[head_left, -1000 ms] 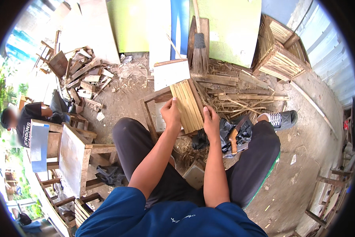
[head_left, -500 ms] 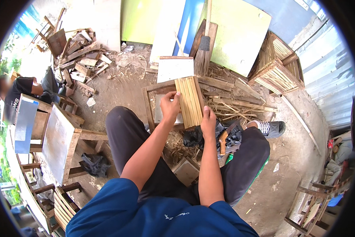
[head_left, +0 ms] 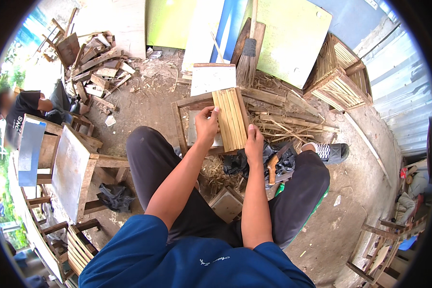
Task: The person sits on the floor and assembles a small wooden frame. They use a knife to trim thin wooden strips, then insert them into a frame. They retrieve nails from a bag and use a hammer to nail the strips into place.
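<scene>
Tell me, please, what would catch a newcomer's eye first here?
Probably the row of pale wooden slats at the centre, between the left hand and the right hand. Next, perhaps, the broom at the top, near a yellow-green panel, and the heap of scrap wood at upper left.

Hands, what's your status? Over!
Left hand at flat yellow-brown wooden slats. Right hand at brown wooden strip alongside. Brown wooden-handled tool nearby, not blocking.

Slats point(head_left: 230, 120) lie on the frame point(head_left: 196, 100), left of the sticks point(head_left: 292, 120).
</scene>
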Demonstrator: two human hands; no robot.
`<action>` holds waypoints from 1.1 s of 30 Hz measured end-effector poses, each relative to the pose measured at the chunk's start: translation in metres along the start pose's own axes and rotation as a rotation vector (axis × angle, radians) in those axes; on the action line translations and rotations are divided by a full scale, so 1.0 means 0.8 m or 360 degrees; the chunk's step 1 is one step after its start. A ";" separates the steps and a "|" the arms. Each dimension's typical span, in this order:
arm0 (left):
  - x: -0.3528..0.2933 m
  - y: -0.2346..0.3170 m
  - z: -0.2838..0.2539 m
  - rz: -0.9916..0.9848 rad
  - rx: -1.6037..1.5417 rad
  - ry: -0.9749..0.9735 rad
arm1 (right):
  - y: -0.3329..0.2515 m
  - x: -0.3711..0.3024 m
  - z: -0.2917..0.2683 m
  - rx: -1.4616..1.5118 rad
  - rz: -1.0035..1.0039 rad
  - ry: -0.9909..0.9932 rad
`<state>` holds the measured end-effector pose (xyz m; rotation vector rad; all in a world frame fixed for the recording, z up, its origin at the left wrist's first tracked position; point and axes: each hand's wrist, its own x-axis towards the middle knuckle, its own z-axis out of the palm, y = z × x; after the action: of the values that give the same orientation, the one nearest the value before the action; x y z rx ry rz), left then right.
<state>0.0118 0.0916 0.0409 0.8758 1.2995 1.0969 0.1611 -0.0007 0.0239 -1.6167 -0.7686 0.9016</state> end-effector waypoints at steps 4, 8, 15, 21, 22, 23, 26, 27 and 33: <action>-0.003 0.012 -0.002 -0.0198 -0.0057 -0.0056 | 0.000 -0.001 0.000 0.0039 0.0004 -0.0001; 0.002 0.019 -0.012 -0.0527 -0.0208 -0.0154 | 0.001 0.001 0.001 0.0015 0.0088 -0.0005; 0.008 0.015 -0.017 0.0064 0.0520 -0.0086 | -0.009 -0.005 -0.031 -0.0012 -0.0051 0.0193; -0.001 0.026 -0.012 0.0321 0.0795 0.0048 | -0.040 -0.006 -0.110 0.0299 0.0111 0.0413; -0.001 0.028 -0.013 0.0326 0.0838 0.0046 | -0.045 -0.008 -0.122 0.0316 0.0093 0.0459; -0.001 0.030 -0.013 0.0335 0.0881 0.0040 | -0.050 -0.011 -0.133 0.0352 0.0060 0.0502; 0.000 0.029 -0.015 0.0228 0.0734 -0.0002 | -0.058 -0.026 -0.169 0.0365 0.0042 0.0569; 0.002 0.027 -0.016 0.0152 0.0673 -0.0041 | -0.059 -0.032 -0.184 0.0355 0.0049 0.0594; 0.008 0.016 -0.021 0.0148 0.0717 -0.0063 | -0.055 -0.064 -0.254 0.0255 0.0020 0.0769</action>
<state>-0.0066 0.0996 0.0495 1.2947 1.5126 0.8628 0.3095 -0.1343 0.1025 -1.6076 -0.3399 0.5301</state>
